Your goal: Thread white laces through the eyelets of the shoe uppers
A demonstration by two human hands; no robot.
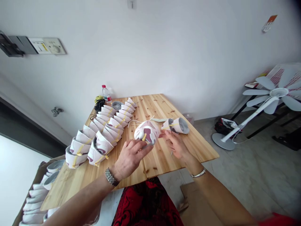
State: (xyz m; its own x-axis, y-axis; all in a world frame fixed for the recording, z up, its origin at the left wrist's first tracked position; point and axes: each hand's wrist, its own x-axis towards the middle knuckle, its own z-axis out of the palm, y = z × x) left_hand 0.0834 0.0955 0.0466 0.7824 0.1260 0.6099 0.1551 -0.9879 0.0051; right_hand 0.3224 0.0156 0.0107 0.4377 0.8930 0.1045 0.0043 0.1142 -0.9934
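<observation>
My left hand (130,157) and my right hand (176,145) both grip a white and pink patterned shoe upper (147,131) with a yellow band, just above the wooden table (164,110). The left hand's fingers curl round its near side. From the right, my right hand pinches its edge. Another folded upper (176,125) lies just behind my right hand. Two long rows of the same folded uppers (103,131) lie on the left half of the table.
A water bottle (106,93), a black and yellow bundle (99,103) and a grey roll (116,105) stand at the table's far corner. A box of white pieces (39,194) sits at lower left. A white floor fan (270,97) stands to the right.
</observation>
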